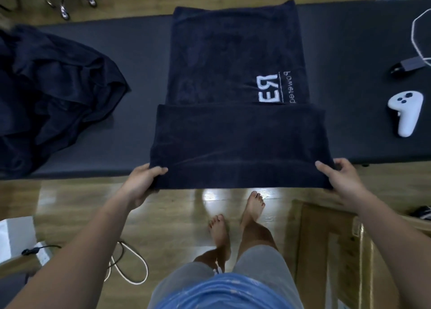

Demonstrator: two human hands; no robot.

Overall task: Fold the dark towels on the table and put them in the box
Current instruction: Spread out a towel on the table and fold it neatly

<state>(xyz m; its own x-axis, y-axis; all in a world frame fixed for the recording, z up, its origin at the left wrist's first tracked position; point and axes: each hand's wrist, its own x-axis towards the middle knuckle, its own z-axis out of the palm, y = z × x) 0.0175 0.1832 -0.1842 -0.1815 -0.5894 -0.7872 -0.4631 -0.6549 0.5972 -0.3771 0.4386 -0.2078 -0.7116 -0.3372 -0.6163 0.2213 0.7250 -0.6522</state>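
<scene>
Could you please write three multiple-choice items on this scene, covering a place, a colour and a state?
1. Where is the white plastic handheld controller?
A. on the floor
B. on the dark padded table, right of the spread navy terry towel
C. on a shelf

2. What colour is the towel's lettering?
A. red
B. white
C. yellow

3. How is the towel's near edge held?
A. free
B. by one hand
C. left hand and right hand grip it

Key: B, it rests on the tabletop; B, the letters show white; C, both thumbs overlie the corners.
</scene>
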